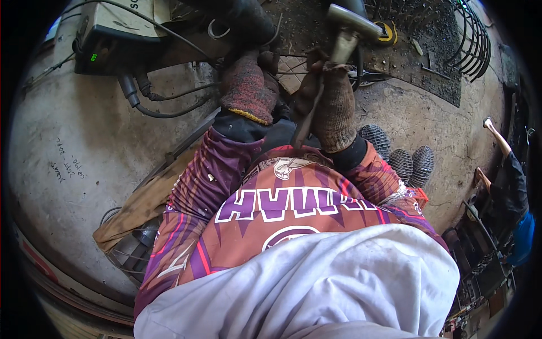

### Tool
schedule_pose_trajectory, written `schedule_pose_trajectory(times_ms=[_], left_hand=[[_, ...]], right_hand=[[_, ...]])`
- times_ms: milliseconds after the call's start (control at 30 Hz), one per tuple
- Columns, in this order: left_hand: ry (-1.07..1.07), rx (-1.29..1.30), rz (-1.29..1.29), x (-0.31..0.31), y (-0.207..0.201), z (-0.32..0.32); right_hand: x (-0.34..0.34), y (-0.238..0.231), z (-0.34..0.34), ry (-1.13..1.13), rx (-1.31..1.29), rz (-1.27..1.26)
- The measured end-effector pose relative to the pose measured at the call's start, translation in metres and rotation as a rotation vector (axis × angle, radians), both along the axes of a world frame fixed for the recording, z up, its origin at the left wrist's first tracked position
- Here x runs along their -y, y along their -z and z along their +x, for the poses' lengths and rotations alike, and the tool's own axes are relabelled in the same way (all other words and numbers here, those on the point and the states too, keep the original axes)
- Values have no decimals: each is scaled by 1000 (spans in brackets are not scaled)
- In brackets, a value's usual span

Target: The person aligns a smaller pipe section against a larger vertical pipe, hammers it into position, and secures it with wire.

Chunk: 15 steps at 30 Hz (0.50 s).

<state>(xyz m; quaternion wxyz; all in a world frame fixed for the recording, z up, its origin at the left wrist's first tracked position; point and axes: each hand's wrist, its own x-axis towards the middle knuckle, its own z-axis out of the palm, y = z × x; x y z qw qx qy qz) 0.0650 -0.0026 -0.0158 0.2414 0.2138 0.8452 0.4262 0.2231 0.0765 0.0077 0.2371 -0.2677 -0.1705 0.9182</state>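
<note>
My left hand, in a red and grey knit glove with a yellow cuff, is closed beside a thick dark cylinder. Its fingers are mostly hidden, so what they grip cannot be made out. My right hand, in a worn brown knit glove, is wrapped round the handle of a hammer. The hammer's metal head points up and away from me, and the handle's lower end comes down towards my chest. Thin rods cross between my two hands.
A welding machine with thick cables stands at the far left. To the right are a debris-strewn metal plate, curved black bars and several wire cages. A brown cloth hangs at left; another person is far right.
</note>
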Motion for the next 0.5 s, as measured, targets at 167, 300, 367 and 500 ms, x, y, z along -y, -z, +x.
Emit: schedule_pose_trajectory(times_ms=[167,300,367,500], left_hand=[[243,-480,-380,-7,-50,18],[159,-347,-175,2,-12,4],[58,-153,-17,2,0,0],[141,-321,-158,-7,-33,12]], right_hand=[[-5,-3,-12,-286,257,99],[-3,3,-2,-121,174,166],[-9,-11,-1,-82,170,81],[-6,12,-12,-56,181,140]])
